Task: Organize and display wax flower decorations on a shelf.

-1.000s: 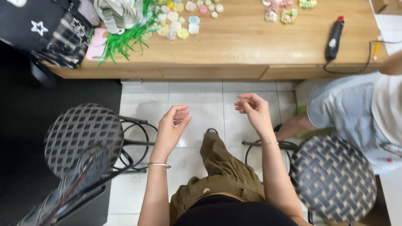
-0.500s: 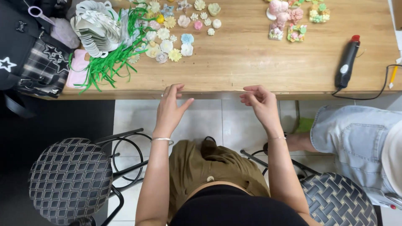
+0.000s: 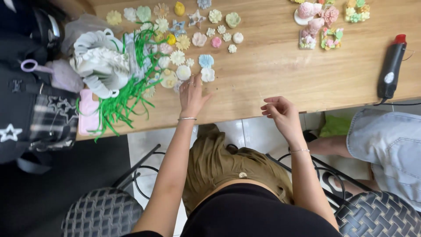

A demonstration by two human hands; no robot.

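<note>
The left hand (image 3: 191,94) lies flat on the wooden table (image 3: 280,74), palm down and fingers spread loosely, holding nothing. Its fingertips reach the near side of a scatter of small flower-shaped pieces; the forefinger tip lies just beside a white flower piece (image 3: 208,75), and a round cream piece (image 3: 183,72) sits just beyond the other fingertips, though actual contact cannot be told. A pale blue flower piece (image 3: 206,60) lies just behind the white one, further from the near edge.

The right hand (image 3: 283,115) hangs at the table's near edge, fingers half curled and slack, empty and touching nothing that shows.

Toward the left edge of the table lie a bunch of green strands (image 3: 119,105), a heap of white moulded shapes (image 3: 98,66) and a pink flat case (image 3: 87,112). A black tool with a red tip (image 3: 391,66) rests near the right end, close to the near edge. Another person's leg in pale denim (image 3: 388,140) shows at right, below the table
</note>
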